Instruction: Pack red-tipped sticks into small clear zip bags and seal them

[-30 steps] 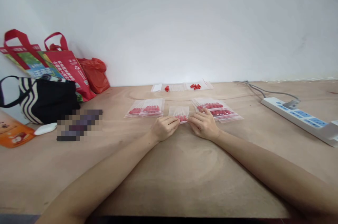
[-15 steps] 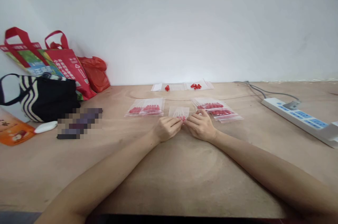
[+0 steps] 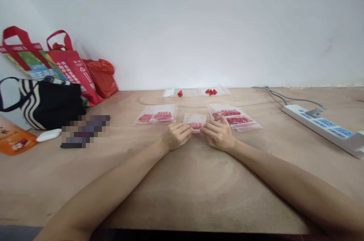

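A small clear zip bag (image 3: pixel 195 118) with several red-capped pieces inside lies on the table in front of me, its sealing edge toward me. My left hand (image 3: pixel 178 135) pinches the left corner of that edge. At the right corner, my right hand (image 3: pixel 218 133) has its fingers closed on the bag too. To the left lie filled zip bags (image 3: pixel 157 114) holding similar red pieces, overlapping one another. More filled bags (image 3: pixel 234 117) are stacked just beyond my right hand, which covers a little of them.
Loose red caps (image 3: pixel 211 92) and clear plastic bags (image 3: pixel 192 93) lie near the wall. A power strip (image 3: pixel 324 124) with a grey cable is at the right. A black bag (image 3: pixel 57 104), red shopping bags (image 3: pixel 74 72), a white object (image 3: pixel 49 135) and an orange pouch (image 3: pixel 14 138) stand left.
My hands have moved apart along the bag's near edge, the left one leftward and the right one slightly rightward. More of the red pieces and the edge now show between them.
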A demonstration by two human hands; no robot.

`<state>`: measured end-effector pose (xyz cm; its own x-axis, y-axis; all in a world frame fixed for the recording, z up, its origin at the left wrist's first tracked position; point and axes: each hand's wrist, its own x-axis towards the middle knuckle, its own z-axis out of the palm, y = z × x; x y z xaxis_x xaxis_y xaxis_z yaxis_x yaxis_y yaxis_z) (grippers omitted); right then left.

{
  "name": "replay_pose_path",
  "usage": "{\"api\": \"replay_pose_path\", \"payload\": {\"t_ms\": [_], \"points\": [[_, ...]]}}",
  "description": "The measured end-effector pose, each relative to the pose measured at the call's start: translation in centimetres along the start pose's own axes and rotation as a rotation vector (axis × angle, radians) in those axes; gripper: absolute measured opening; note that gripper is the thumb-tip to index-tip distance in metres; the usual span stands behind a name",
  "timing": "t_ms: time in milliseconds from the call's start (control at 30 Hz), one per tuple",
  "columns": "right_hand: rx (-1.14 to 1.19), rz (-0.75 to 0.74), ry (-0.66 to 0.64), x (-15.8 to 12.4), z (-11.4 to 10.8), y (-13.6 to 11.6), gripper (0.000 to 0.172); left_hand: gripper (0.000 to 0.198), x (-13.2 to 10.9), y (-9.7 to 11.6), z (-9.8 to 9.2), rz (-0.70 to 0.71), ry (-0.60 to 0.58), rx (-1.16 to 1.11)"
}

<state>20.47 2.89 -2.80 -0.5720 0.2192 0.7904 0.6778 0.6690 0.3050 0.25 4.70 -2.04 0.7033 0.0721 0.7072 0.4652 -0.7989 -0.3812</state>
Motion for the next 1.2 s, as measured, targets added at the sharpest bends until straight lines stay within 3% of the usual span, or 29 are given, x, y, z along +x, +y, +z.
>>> {"api": "replay_pose_path", "payload": {"t_ms": [633,900,1200], "points": [[0.018,0.111,0.028,-1.4,-0.3,1.9,0.016,0.019,-0.9,-1.0,-0.4,-0.055,-0.080,0.064],[0.026,0.033,-0.059,-1.0,-0.7,1.4,0.012,0.022,-0.9,-0.9,-0.4,-0.070,-0.125,0.049],[-0.172,0.002,-0.105,-0.7,-0.5,1.3,0.027,0.030,-0.9,-0.8,-0.2,-0.069,-0.155,0.080]]}}
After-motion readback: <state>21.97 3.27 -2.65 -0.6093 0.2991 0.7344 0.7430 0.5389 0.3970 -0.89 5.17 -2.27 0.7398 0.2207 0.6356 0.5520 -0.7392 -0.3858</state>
